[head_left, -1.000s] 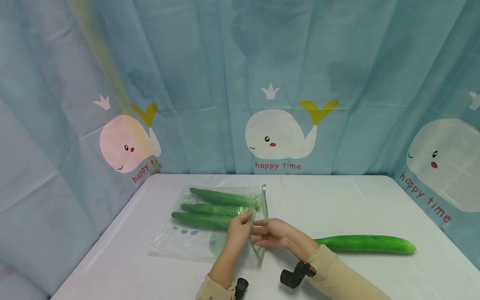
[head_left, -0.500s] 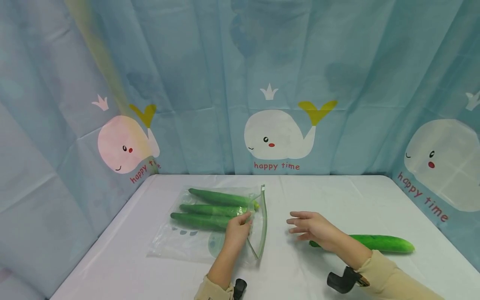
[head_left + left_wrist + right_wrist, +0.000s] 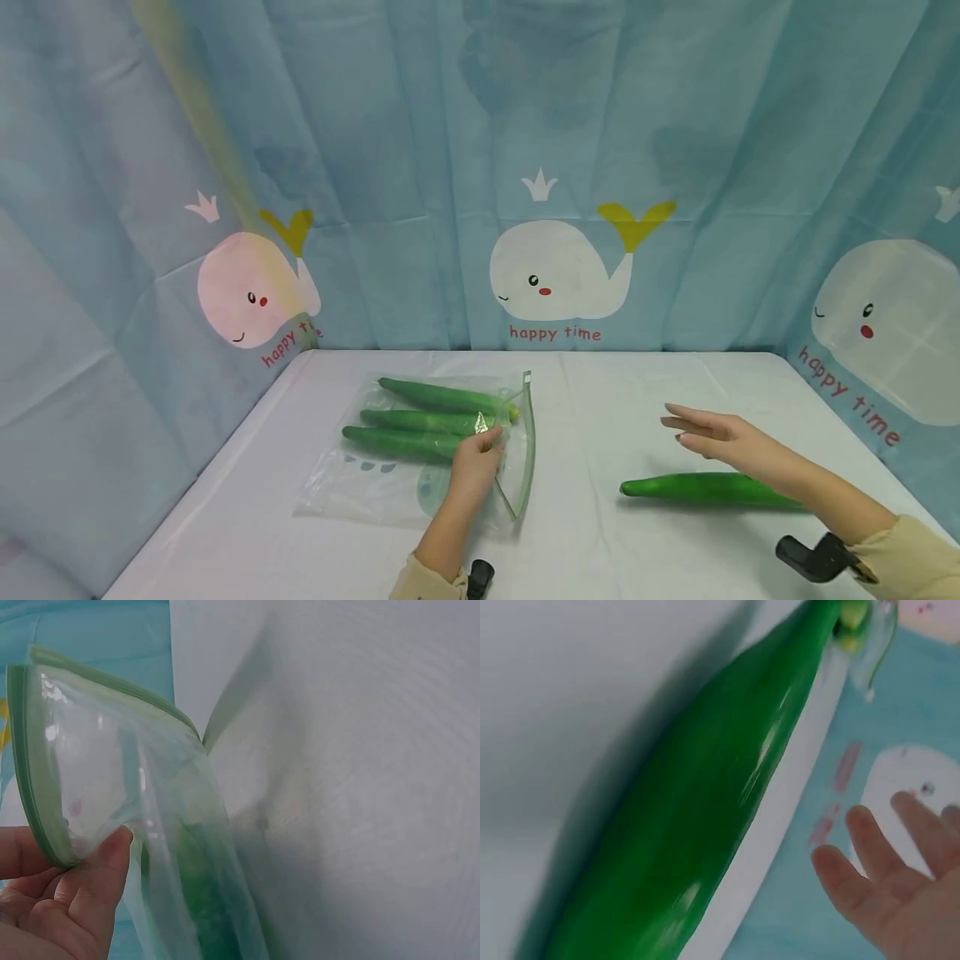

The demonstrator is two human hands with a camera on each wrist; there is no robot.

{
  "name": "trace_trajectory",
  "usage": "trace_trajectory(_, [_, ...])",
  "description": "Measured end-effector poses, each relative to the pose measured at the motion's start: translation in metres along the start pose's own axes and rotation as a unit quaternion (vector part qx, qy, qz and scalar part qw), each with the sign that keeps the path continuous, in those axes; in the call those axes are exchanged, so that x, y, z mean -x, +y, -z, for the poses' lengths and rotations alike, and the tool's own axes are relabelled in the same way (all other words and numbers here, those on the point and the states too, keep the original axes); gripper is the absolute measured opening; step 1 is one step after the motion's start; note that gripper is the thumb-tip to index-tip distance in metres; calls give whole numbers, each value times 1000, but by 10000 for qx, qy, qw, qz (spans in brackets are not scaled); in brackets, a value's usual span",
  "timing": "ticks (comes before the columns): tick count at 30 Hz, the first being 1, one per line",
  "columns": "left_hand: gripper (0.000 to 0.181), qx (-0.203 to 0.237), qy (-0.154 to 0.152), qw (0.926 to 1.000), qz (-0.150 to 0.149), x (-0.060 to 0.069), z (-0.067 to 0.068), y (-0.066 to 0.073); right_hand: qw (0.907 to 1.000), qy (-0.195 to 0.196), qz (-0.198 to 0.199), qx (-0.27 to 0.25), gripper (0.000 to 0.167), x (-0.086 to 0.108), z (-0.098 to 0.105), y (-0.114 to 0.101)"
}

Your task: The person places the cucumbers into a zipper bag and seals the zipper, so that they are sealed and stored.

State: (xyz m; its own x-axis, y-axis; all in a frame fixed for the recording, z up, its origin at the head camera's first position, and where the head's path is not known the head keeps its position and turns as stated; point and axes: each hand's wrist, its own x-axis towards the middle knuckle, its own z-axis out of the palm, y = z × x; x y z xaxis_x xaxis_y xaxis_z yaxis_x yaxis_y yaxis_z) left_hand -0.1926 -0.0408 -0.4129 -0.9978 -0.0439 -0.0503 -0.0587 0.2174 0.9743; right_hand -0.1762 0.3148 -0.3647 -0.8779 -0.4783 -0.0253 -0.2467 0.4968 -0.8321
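Three cucumbers point(image 3: 420, 419) lie side by side inside a clear zip bag point(image 3: 390, 493), which rests flat on the left half of the white bench point(image 3: 585, 400), its upper side near the far edge. Dark ends point toward the bench's left edge; the uppermost shows a yellow tip toward the bag's mouth. Mouth faces the right edge, rimmed by a green strip point(image 3: 531, 454); left wrist view shows its two sides parted, mouth gaping. Left hand point(image 3: 471, 471) at the mouth: thumb and fingers pinch the bag's film by the strip. One further cucumber, the loose one point(image 3: 690, 488), lies outside the bag on the right half of the bench, roughly parallel to the far edge, one end toward the right edge. Right hand point(image 3: 731, 437) is above it, apart from it; fingers nearly straight, gaps between them in the right wrist view, holding nothing. Part of the loose one is hidden behind the right forearm in the head view. Beige sleeves point(image 3: 911, 554) on both arms; a black camera point(image 3: 813, 557) at each wrist. Behind the far edge hangs a blue curtain point(image 3: 390, 167) printed with whales point(image 3: 562, 275), crowns point(image 3: 539, 185) and red "happy time" lettering point(image 3: 555, 333); it also runs along the left and right edges.
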Motion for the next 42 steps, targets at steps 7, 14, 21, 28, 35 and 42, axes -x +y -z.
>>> trace_trajectory(7, [35, 45, -4, 10000, -57, 0, -2, -1, 9930, 235, 622, 977, 57, 26, 24, 34])
trace_trajectory(14, [36, 34, 40, 10000, 4, 0, -1, 0, 9832, 478, 863, 1533, 61, 36, 31, 55])
trace_trajectory(21, [36, 46, -20, 10000, -21, -1, 0, -1, 9782, 331, 617, 1953, 63, 48, 37, 77])
trace_trajectory(28, [35, 21, 47, 10000, -42, -2, -1, -1, 9840, 119, 308, 1751, 70, 57, 43, 96])
trace_trajectory(35, [35, -17, 40, 10000, -41, -3, -2, -3, 9852, -204, 82, 1702, 73, 64, 51, 111])
trace_trajectory(42, [35, 56, 71, 10000, 20, -3, -3, -3, 9836, -412, 154, 1751, 75, 69, 58, 119])
